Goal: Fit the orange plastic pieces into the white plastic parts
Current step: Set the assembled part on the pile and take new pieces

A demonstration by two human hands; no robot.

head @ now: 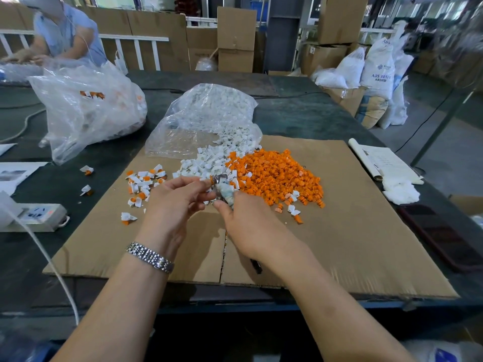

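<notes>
Over the cardboard (339, 231), left hand (172, 202) and right hand (245, 226) pinch a blurred small part (222, 190) between them; orange pieces (277, 176) and white parts (209, 163) lie heaped just beyond

The cardboard sheet (352, 231) is matt brown card, creased down its middle, and on it lie an orange pile (277, 176) and white pieces (209, 160), all smooth plastic. At its far edge a clear bag (198, 118) of thin crinkled film shines glossy, as does the fuller bag (86, 105) to its left. Over the sheet's near edge a watch band (150, 257) of polished metal links glints, and the tabletop (300, 113) around it looks dark, dull and scuffed.
</notes>
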